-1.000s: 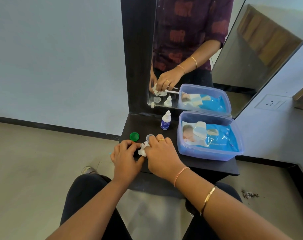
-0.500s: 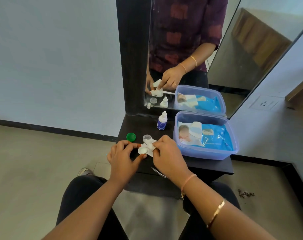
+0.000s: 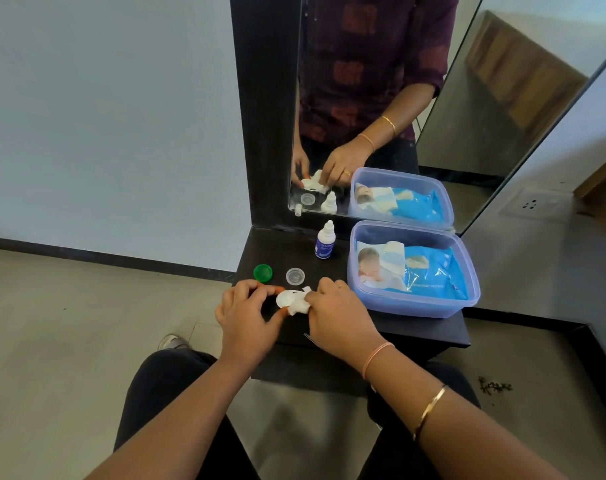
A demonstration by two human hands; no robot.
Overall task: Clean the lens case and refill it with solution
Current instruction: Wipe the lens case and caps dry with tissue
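The plastic box (image 3: 415,304) is filling the right half of the counter (image 3: 277,247), blocking that side. At lower centre, the left hand (image 3: 247,315) with the lens case (image 3: 285,299) and the right hand (image 3: 339,318) with the tissue (image 3: 299,307) are crowding the front edge. The green cap (image 3: 262,273) and clear cap (image 3: 295,276) are lying just beyond them, the solution bottle (image 3: 325,240) is standing further back, and the mirror (image 3: 363,98) is closing the rear. Bare counter is showing between caps and bottle.

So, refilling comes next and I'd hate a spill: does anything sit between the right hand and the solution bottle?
Nothing visible does. The clear cap and green cap lie left of the line from the right hand to the solution bottle. That hand pinches a tissue against the lens case.
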